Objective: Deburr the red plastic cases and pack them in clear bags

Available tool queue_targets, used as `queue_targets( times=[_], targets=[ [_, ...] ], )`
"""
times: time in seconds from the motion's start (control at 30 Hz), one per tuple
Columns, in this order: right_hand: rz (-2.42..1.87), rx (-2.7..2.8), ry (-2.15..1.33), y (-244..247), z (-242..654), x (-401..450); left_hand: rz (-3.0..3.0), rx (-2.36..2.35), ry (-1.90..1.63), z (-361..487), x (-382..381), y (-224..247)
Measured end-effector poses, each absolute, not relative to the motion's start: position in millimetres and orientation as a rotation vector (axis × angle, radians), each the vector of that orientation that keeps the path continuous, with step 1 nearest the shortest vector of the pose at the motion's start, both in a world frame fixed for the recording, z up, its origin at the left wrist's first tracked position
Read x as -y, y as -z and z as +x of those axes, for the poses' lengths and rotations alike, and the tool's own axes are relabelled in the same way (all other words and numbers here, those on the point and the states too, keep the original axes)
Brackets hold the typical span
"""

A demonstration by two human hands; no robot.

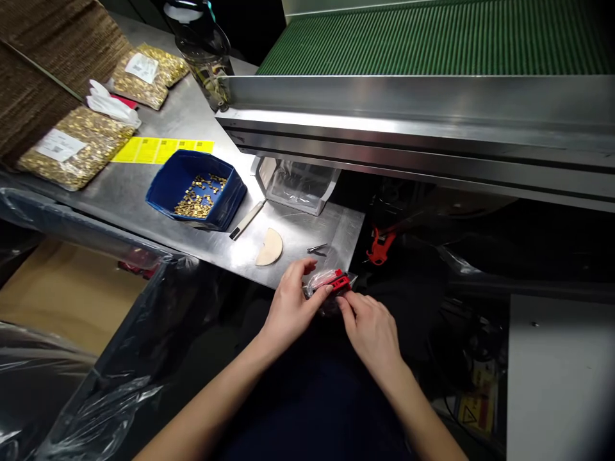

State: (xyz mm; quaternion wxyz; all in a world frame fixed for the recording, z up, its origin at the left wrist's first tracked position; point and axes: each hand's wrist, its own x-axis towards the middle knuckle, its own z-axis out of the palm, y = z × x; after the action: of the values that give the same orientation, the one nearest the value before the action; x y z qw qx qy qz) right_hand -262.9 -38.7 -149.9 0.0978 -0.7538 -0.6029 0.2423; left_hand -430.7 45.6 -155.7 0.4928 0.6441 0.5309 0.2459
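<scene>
At the table's front corner, a small red-and-black plastic part point(337, 280) sits in or against a crinkled clear plastic bag point(318, 280). My left hand point(294, 301) grips the bag and part, its thumb laid along the part and its index finger curled above. My right hand point(372, 323) pinches the part's right end between thumb and fingers. Just beyond them, small dark metal pins point(317, 249) lie on the metal table. A pale half-round disc point(270, 247) and a slim light-handled tool point(247, 220) lie farther left.
A blue bin point(230, 203) holds small brass pieces. Beside it stands a clear-grey bin point(295, 202) containing plastic film. Bags of brass pieces point(91, 137), yellow labels point(161, 150) and a bottle point(204, 57) are at the left. A metal-framed green conveyor point(442, 38) overhangs the table.
</scene>
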Motion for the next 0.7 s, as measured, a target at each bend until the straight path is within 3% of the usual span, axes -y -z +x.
queue_targets(
  times=[0.2, 0.4, 0.53, 0.7],
  targets=[
    [-2.191, 1.901, -0.403, 153.7, -236.5, 42.3, 1.436, -1.248, -0.548, -428.9, -54.3, 160.9],
    [-2.189, 1.507, -0.668, 169.7, -221.9, 11.5, 1.395, -1.192, -0.534, -430.3, -60.4, 166.5],
    [-2.067, 1.584, -0.898, 171.2, -210.3, -9.7, 1.387, -1.187, -0.510, -430.7, -62.1, 165.2],
    [-2.008, 1.690, -0.912, 160.6, -207.3, -27.7, 1.380, -1.193, -0.500, -430.3, -62.6, 164.0]
  ],
)
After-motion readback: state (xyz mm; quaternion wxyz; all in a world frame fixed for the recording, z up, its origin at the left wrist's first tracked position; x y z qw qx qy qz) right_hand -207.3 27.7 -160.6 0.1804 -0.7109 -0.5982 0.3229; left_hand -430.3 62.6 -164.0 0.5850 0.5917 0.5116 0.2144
